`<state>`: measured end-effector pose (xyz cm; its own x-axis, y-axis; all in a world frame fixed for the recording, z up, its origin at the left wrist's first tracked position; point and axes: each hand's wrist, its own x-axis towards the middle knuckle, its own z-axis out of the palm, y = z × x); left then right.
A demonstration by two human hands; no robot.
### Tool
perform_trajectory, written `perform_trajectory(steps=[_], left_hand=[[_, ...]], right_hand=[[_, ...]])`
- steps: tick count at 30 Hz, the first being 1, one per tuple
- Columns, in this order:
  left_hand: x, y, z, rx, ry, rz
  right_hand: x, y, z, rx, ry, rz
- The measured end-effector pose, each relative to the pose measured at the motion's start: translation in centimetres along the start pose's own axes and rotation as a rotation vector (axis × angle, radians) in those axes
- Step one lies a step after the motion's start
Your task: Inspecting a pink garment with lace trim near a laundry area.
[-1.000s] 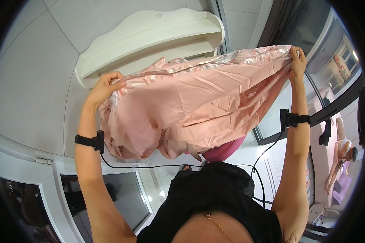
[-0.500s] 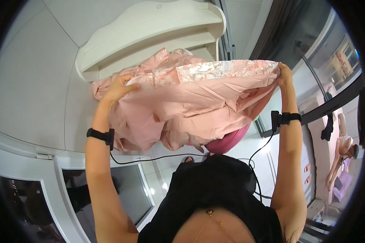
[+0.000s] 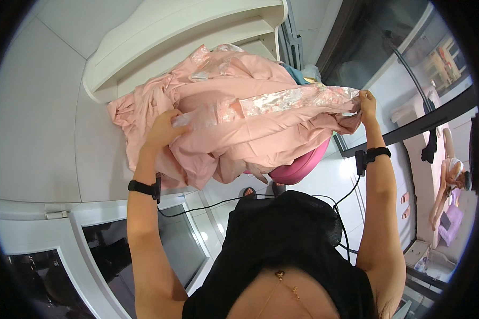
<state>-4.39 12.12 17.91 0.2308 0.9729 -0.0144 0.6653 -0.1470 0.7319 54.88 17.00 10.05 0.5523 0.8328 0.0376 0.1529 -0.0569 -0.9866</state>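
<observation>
A large pink bedding cloth (image 3: 250,130) with a shiny, pale floral band spreads in loose folds in front of me. My left hand (image 3: 164,129) pinches the left part of the band between thumb and fingers. At the right end of the band, my right hand (image 3: 368,105) grips the cloth's edge. Between the two hands the band is stretched out lengthwise, with the plain pink side hanging toward me. More of the same cloth is heaped behind it, against a white shelf unit (image 3: 183,37). What lies beneath the heap is hidden.
A round pink stool seat (image 3: 300,166) shows under the cloth. Blue-green fabric (image 3: 295,74) and a clear plastic bag (image 3: 311,73) lie behind it. Glass door panels (image 3: 410,133) stand at right; beyond them another person (image 3: 447,191) is by a bed. Black cables (image 3: 218,204) run from my wristbands.
Both hands have come lower and slightly closer together, bringing the floral band toward me. More of the heap behind now shows, with the blue-green fabric uncovered.
</observation>
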Motion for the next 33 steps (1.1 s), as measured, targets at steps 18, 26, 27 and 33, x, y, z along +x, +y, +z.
perform_trajectory(steps=[18, 26, 27, 33], left_hand=[[5.0, 8.6, 7.2, -0.117, -0.28, -0.104], [0.2, 10.4, 8.1, -0.317, -0.027, 0.181], [-0.1, 10.5, 8.2, -0.347, -0.011, 0.181], [-2.4, 11.0, 8.1, -0.099, 0.094, 0.218]], right_hand=[[-3.6, 0.3, -0.1, -0.835, -0.052, 0.005], [-13.5, -10.5, 10.5, -0.397, -0.63, -0.843], [-14.2, -10.3, 11.6, -0.391, -0.671, -0.95], [-16.1, -9.3, 13.1, -0.419, -0.847, -0.999]])
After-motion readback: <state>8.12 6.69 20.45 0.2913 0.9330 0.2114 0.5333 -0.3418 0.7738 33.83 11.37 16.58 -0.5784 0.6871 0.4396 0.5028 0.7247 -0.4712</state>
